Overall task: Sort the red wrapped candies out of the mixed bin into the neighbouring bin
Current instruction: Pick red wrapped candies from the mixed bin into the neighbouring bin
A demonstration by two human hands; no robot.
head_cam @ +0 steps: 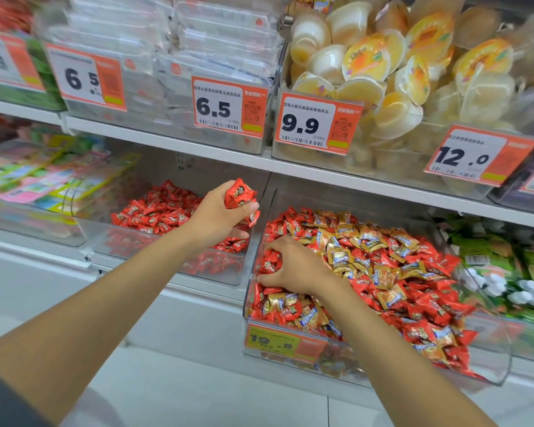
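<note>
The neighbouring bin (85,224) at the left holds only red wrapped candies (154,211), so it is plainly the target. Above its right end the left hand (219,217) is raised, curled fingers clutching a fistful of red candies (239,194), probably held high to drop them in. Right of it, the right hand (293,266) digs palm-down into the mixed bin (497,355), fingers curled round more red ones, raking them clear of the gold candies (339,257) that should stay behind
</note>
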